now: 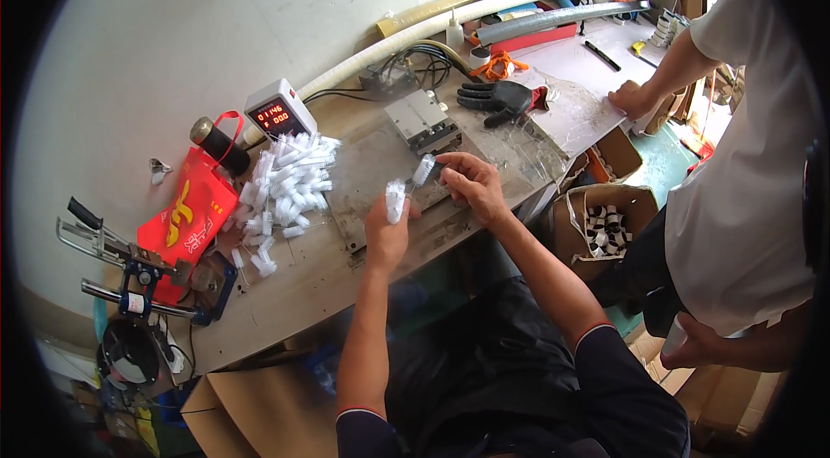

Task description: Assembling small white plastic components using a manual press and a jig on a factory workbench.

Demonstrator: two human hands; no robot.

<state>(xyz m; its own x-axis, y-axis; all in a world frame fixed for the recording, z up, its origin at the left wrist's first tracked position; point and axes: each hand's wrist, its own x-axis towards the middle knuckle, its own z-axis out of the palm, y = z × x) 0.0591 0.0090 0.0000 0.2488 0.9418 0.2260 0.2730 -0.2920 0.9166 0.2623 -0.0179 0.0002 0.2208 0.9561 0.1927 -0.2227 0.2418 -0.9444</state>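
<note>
My left hand (386, 232) is closed around white bristle brushes (395, 199) that stick up above its fingers; how many it holds I cannot tell. Close to its right, my right hand (475, 187) pinches the end of another small white brush (424, 169) between thumb and fingers. Both hands are over the front of a flat metal plate on the bench. Behind the right hand stands a small metal block fixture (424, 121). A loose heap of similar white brushes (290, 181) lies to the left of the plate.
A counter box with a red display (281, 110) stands behind the heap. Left are a red bag (188, 212) and a lever-type stand (130, 276). A black glove (497, 101) lies behind. Another person (735, 138) stands at right, beside a carton of black-and-white parts (640, 203).
</note>
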